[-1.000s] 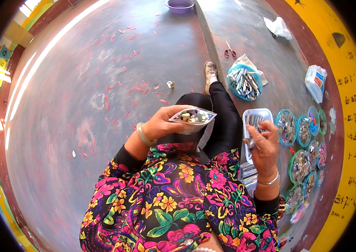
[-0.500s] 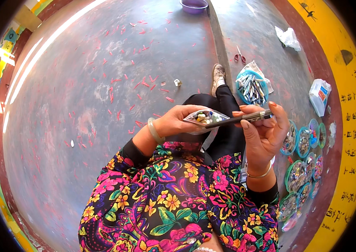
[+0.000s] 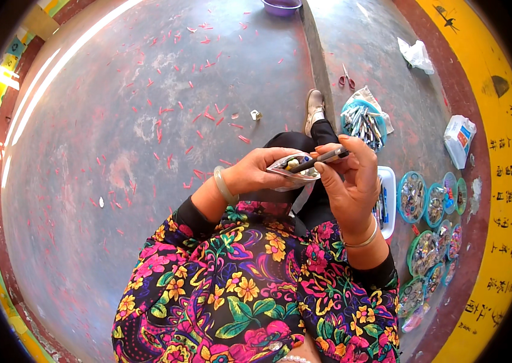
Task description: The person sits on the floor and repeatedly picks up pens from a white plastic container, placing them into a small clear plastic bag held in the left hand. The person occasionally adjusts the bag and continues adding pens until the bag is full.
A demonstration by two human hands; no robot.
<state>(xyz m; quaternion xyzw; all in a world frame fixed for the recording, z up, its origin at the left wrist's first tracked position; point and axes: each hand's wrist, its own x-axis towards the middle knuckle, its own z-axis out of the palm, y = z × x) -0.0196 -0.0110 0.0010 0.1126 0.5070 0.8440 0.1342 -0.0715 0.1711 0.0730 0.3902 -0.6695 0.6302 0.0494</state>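
My left hand (image 3: 253, 171) is closed round a small clear plastic bag (image 3: 280, 164), its mouth spread toward the right. Several white, yellow and dark beads or pen ends show in the bag, too small to name surely. Between the thumb and fingers of my right hand (image 3: 352, 177) is a dark pen (image 3: 331, 155) with a silvery band, held at a slant. Its lower left end reaches into the bag's mouth among the small pieces. Both hands are close together over my lap.
To the right stand a blue basket of pens (image 3: 363, 125), a white tray (image 3: 388, 202) and several round tubs of small pieces (image 3: 423, 254). Red-handled scissors (image 3: 346, 79) lie beyond the basket. A purple basin (image 3: 281, 6) is at the far edge; red scraps litter the floor.
My right hand has moved left and closer to my left hand, pushing the pen's end further into the bag. The white tray beside my right wrist has come into sight.
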